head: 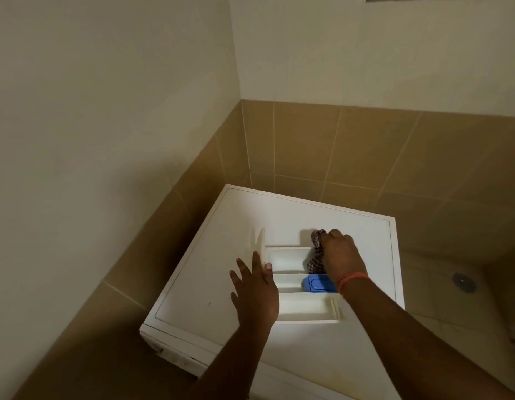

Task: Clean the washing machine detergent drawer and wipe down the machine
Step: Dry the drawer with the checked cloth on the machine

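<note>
On the washing machine [215,284] lies the white drawer [296,287]; left fingers [244,269] spread, right fingers [337,236] gripping checked cloth [316,264].

no readable text, labels or numbers anywhere
</note>
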Demonstrator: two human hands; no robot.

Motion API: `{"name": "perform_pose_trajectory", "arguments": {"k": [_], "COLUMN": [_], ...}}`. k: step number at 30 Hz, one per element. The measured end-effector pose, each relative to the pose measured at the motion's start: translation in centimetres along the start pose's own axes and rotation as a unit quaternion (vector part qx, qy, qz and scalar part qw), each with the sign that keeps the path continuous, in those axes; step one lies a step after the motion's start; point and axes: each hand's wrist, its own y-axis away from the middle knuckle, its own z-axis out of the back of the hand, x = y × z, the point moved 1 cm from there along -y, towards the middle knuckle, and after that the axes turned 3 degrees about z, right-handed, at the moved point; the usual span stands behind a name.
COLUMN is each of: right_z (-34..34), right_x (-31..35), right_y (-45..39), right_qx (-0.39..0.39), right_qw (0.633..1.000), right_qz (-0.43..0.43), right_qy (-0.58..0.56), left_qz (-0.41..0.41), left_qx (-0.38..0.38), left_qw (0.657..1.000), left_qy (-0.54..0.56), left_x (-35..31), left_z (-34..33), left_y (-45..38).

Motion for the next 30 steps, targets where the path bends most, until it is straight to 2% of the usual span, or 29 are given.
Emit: {"name": "perform_pose_trajectory", "arguments": {"k": [2, 6, 8, 10, 14, 17, 19, 21, 23, 24, 26, 30], "right_z": [-0.3, -2.5, -2.5, -1.6, -0.1, 0.2, -0.2, -1.0, -1.7, -2.0, -2.4, -1.5], "right_x": [1.6, 6.6, 6.6, 4.7, -1.3, -1.8, 0.5, 4.2, 7.1, 7.7, 7.6, 7.4], "right_y": [-0.1, 0.8, 1.0, 0.5, -0.5, -0.4, 0.1, 1.1, 2.1, 2.2, 1.6, -0.8], "right_qx": [0.000, 0.007, 0.015, 0.018, 0.003, 0.010, 0.011, 0.042, 0.058, 0.053, 0.105, 0.261], "right_qw": [1.000, 0.992, 0.989, 0.990, 1.000, 1.000, 0.996, 0.978, 0.967, 0.970, 0.976, 0.956], "right_qz": [-0.010, 0.104, 0.134, 0.124, 0.022, 0.015, 0.075, 0.169, 0.224, 0.220, 0.176, 0.135], "right_qy": [-0.015, -0.067, -0.069, -0.068, 0.003, 0.015, -0.050, -0.113, -0.105, -0.089, -0.077, -0.017], "left_qz": [-0.012, -0.039, -0.049, -0.040, -0.030, -0.030, -0.030, -0.034, -0.033, -0.032, -0.033, -0.031], "left_qx": [-0.014, -0.035, -0.039, -0.029, -0.017, -0.011, -0.010, -0.008, 0.000, 0.003, 0.000, -0.005], "left_qw": [0.999, 0.994, 0.993, 0.995, 0.997, 0.997, 0.998, 0.998, 0.997, 0.997, 0.998, 0.998], "left_qy": [-0.028, -0.091, -0.102, -0.091, -0.072, -0.067, -0.062, -0.059, -0.063, -0.065, -0.059, -0.049], "left_x": [0.0, -0.3, -0.3, -0.1, -0.2, -0.4, -0.2, -0.2, -0.2, -0.2, -0.3, -0.3], "left_z": [0.0, -0.1, -0.2, -0.1, 0.2, 0.2, 0.1, 0.1, 0.2, 0.2, 0.3, 0.1], "left_y": [0.1, 0.3, 0.2, 0.1, 0.2, 0.2, 0.2, 0.2, 0.3, 0.4, 0.4, 0.3]}}
